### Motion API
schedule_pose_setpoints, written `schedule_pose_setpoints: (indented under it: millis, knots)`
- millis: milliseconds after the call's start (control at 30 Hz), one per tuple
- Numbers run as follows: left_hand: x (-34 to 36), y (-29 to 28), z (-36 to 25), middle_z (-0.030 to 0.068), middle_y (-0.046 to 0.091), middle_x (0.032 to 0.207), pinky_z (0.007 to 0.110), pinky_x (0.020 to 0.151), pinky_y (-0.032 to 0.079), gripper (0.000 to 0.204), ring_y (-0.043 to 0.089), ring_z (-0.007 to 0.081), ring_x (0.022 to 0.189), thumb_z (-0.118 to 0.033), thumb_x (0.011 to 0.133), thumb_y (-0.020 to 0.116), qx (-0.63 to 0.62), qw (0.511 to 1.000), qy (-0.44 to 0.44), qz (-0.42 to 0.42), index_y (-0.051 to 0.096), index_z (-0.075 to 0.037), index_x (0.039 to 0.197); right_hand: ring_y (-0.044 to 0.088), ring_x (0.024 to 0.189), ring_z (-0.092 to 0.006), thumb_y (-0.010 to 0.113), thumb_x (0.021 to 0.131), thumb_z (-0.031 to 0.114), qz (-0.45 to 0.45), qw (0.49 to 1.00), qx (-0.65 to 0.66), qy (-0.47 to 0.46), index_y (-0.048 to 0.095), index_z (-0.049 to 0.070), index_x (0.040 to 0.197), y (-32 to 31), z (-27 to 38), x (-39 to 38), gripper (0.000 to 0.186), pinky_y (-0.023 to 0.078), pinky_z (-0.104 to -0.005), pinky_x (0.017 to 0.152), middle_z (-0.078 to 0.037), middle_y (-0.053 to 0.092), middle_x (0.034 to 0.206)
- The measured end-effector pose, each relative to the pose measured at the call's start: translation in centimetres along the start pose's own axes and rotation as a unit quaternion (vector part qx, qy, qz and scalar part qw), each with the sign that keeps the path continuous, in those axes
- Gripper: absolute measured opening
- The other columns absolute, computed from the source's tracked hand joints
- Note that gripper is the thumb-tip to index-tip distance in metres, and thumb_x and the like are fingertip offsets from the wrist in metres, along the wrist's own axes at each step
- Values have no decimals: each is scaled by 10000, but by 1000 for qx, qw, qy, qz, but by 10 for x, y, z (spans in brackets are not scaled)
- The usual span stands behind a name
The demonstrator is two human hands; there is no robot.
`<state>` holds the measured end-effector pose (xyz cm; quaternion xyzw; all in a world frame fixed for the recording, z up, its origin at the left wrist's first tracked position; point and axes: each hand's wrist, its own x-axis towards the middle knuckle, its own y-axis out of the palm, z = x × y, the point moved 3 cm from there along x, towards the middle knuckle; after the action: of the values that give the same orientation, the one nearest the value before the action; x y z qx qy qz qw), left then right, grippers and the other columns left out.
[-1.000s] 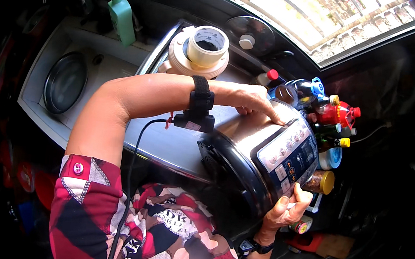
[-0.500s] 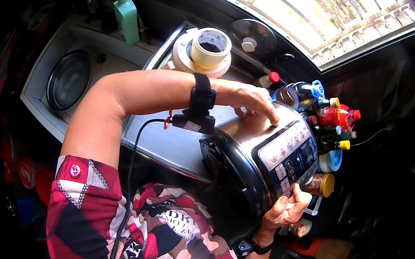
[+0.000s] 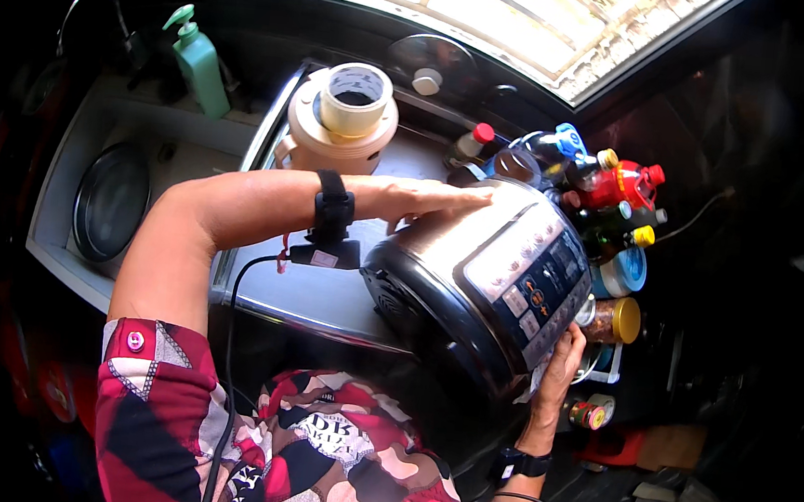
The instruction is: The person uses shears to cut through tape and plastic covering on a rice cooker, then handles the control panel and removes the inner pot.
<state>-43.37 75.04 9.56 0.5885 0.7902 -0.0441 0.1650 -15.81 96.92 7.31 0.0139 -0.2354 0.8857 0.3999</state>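
Note:
A rice cooker (image 3: pixel 442 240) with a brushed metal body, dark base and dark button panel lies tipped over at the counter's edge, its vented base turned toward my near left. Flat along its upper metal side rests my left hand (image 3: pixel 436 200), fingers stretched out. My right hand (image 3: pixel 561 363) is at the cooker's lower right, by the end of the panel. Between that hand and the cooker shows a bit of thin white material (image 3: pixel 537 372), which looks like cloth. Some of the right fingers are hidden behind the cooker.
Bottles (image 3: pixel 621 185) and jars (image 3: pixel 616 320) crowd the cooker's far right. A beige jug (image 3: pixel 335 143) carries a tape roll (image 3: pixel 355 111) on the metal counter. Left of it is a sink (image 3: pixel 58 208) holding a round pan (image 3: pixel 111 204); a green pump bottle (image 3: pixel 202 67) stands behind.
My view has shifted. My left hand has flattened from a bent, pointing pose. My right hand has gone from curled fingers to reaching up along the cooker's end, and the white material now shows.

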Motion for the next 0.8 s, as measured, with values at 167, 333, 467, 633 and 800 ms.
schedule_pose_setpoints:
  millis: [167,333,467,633,800]
  knots:
    - [20,-10,26,142,605,1255,231,885,485,803,617,140,1072,-699,886,455,-44,998,-27,-20,497,-56,1365,483,1223,-281,476,894,672,47,994,3,94,314,-44,1397,13,4,5,890,347,-354,1028,-249,518,1286]
    - [15,2,24,140,616,1223,230,864,506,844,623,139,1065,-723,857,480,-68,998,9,16,490,-42,1355,471,1228,-291,366,957,624,32,993,70,95,290,-47,1429,24,-6,-1,824,335,-371,1044,-231,470,1322]
    - [-3,9,27,163,590,1192,261,827,488,854,602,164,1030,-683,850,535,30,998,46,23,448,-1,1356,516,1100,-277,318,1028,416,26,998,9,-50,483,-51,1256,20,-27,-15,546,383,-354,976,-145,491,1194]
    - [-30,23,48,179,484,1242,341,956,409,973,493,201,1138,-701,801,557,77,990,51,-106,326,32,1398,514,1097,-266,373,989,421,-8,998,4,-70,490,-55,1206,17,-12,-34,537,364,-353,978,-157,504,1186]
    - [-60,45,52,137,438,1305,348,1008,344,965,416,172,1206,-684,810,560,-8,979,151,-137,282,-4,1436,491,1165,-287,410,919,641,-43,994,-13,-103,442,-73,1279,18,8,-44,800,330,-385,1020,-196,522,1217]
